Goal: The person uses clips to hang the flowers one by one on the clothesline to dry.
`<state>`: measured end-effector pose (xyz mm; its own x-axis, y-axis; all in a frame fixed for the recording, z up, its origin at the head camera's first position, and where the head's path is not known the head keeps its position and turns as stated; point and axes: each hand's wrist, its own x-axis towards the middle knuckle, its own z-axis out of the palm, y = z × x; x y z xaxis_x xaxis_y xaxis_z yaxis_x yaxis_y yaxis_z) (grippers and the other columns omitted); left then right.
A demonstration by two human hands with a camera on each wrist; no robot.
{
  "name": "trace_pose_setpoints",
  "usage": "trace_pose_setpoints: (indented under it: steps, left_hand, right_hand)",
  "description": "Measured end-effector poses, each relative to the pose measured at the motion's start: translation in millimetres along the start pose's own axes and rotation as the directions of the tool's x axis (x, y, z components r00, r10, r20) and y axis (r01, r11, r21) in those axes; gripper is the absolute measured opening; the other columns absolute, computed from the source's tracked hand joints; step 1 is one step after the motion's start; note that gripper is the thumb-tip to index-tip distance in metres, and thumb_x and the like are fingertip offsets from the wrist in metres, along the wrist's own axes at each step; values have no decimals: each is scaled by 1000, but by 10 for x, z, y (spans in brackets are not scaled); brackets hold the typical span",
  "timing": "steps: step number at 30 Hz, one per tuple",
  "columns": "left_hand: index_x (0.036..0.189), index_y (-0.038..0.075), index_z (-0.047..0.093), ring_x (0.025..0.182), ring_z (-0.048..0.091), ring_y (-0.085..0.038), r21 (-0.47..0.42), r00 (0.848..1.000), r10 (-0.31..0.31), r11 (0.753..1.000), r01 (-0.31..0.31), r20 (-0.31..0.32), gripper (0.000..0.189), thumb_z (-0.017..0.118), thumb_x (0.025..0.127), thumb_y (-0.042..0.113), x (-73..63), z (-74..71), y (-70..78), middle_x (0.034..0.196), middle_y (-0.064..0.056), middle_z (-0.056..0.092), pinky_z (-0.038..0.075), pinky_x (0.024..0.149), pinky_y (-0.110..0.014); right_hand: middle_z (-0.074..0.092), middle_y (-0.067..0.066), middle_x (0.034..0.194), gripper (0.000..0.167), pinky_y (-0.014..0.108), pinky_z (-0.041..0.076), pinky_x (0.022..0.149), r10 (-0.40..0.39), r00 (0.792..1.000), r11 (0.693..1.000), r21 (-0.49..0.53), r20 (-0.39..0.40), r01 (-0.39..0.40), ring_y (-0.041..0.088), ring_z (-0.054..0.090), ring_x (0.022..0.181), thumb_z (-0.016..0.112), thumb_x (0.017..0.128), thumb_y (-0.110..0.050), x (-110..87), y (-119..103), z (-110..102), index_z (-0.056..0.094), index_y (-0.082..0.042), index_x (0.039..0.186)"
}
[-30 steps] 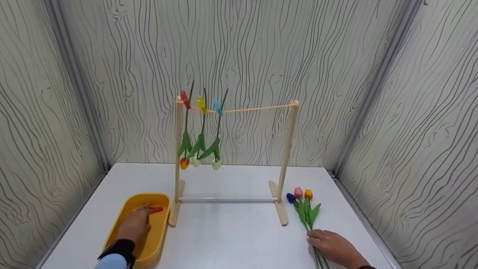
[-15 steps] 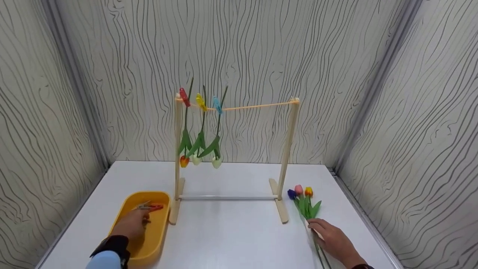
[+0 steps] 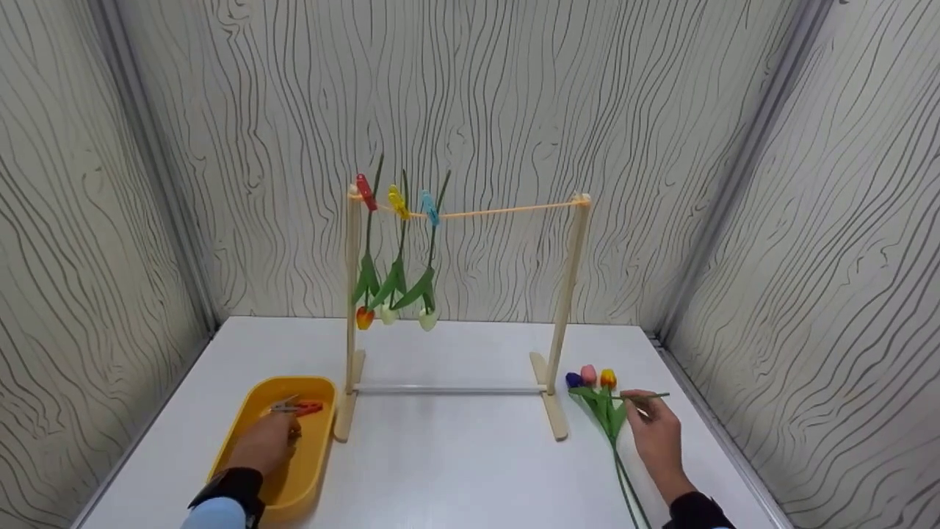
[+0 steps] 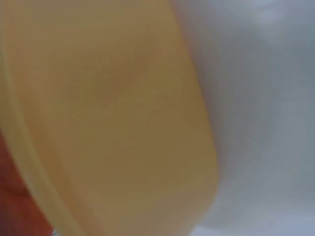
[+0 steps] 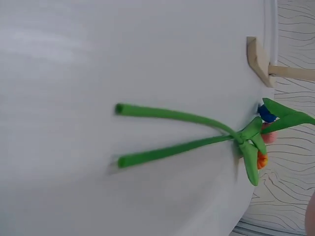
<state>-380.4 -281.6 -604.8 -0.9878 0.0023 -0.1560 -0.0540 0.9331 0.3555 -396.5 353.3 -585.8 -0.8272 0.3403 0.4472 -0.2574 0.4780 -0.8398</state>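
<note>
My left hand (image 3: 266, 441) reaches down into the yellow tray (image 3: 323, 455). Its fingertips are hidden, so I cannot tell what they hold. Just beyond them lie a red clothespin (image 3: 308, 408) and a grey clothespin (image 3: 283, 405). The left wrist view is mostly tray wall (image 4: 123, 123). On the right, my right hand (image 3: 657, 433) pinches the green stem of a dark blue tulip (image 3: 573, 380), the stem end sticking out past the fingers. Under it, a pink tulip (image 3: 588, 374) and an orange tulip (image 3: 608, 378) lie with their stems (image 5: 172, 115) toward me.
A wooden stand (image 3: 565, 294) with an orange cord (image 3: 507, 211) occupies the middle. Three upside-down tulips hang on its left part from a red clothespin (image 3: 366, 192), a yellow clothespin (image 3: 398, 202) and a light blue clothespin (image 3: 430, 209). Patterned walls (image 3: 485, 95) enclose the white table (image 3: 455, 470).
My right hand has slid up from the bunch's stems and now lifts the dark blue tulip's stem, swung sideways from the others. My left hand shifted only slightly within the tray.
</note>
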Motion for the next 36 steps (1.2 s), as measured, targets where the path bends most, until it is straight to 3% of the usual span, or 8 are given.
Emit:
trace_pose_setpoints:
  steps: [5, 12, 19, 24, 26, 29, 33, 36]
  left_hand:
    - [117, 2, 77, 97, 67, -25, -89, 999, -43, 995, 45, 23, 17, 72, 101, 2, 26, 10, 35, 111, -10, 78, 59, 106, -58]
    - [108, 2, 72, 91, 60, -25, -210, 998, -61, 976, 61, 8, 7, 69, 102, 3, -32, -13, 24, 100, -8, 71, 58, 99, -54]
    - [125, -7, 73, 92, 64, -24, -276, 996, -89, 957, 88, 10, 23, 65, 106, 3, -28, -71, -10, 110, -13, 76, 60, 103, -56]
    - [126, -6, 76, 100, 71, -27, -344, 988, -77, 938, 27, -133, 26, 72, 103, 4, -5, -153, -33, 119, -20, 80, 62, 105, -56]
    - [122, -5, 79, 101, 72, -28, -401, 970, -92, 916, -6, -223, 23, 74, 102, 5, -30, -195, -33, 116, -19, 81, 65, 99, -50]
    - [121, -4, 79, 91, 72, -23, -540, 932, -166, 841, -37, -323, 22, 72, 104, 8, -103, -258, -3, 108, -20, 81, 66, 81, -33]
    - [120, -3, 80, 81, 66, -2, -661, 828, -290, 740, -124, -480, 23, 72, 106, 13, -180, -333, 100, 109, -22, 82, 54, 71, -8]
    - [120, 2, 82, 83, 61, 10, -716, 753, -389, 681, -153, -531, 27, 74, 105, 23, -209, -415, 208, 116, -20, 82, 47, 73, 2]
  right_hand:
    - [80, 18, 117, 17, 0, 52, 86, 77, 996, 996, 47, -41, -75, -21, 61, 96, 71, 103, -1, 110, -107, 38, 75, 2, 119]
    - [74, -17, 102, 19, 6, 58, 87, 132, 989, 980, 157, -63, -121, -17, 66, 96, 67, 106, -4, 219, -207, 46, 70, 4, 124]
    - [73, -16, 103, 23, 8, 60, 90, 170, 982, 954, 263, -87, -142, -11, 69, 98, 62, 110, -7, 317, -367, 35, 66, 2, 131]
    - [73, -18, 103, 25, 10, 61, 91, 131, 986, 963, 251, -108, -100, -11, 70, 99, 63, 110, -8, 395, -446, 27, 67, 2, 133]
    - [72, -22, 102, 27, 10, 60, 90, 113, 988, 969, 232, -108, -85, -12, 69, 98, 63, 110, -9, 416, -475, 22, 68, 1, 134]
    - [74, -18, 106, 29, 6, 58, 89, 83, 991, 982, 180, -104, -63, -15, 67, 97, 63, 110, -11, 433, -508, 9, 68, -1, 137]
    - [78, -3, 115, 30, 3, 56, 87, 41, 995, 991, 134, -96, -28, -16, 66, 95, 64, 110, -11, 453, -573, 4, 70, -2, 139]
    - [77, -1, 115, 30, 1, 54, 87, 23, 995, 994, 111, -93, -13, -16, 65, 95, 64, 110, -11, 472, -646, 16, 71, -3, 138]
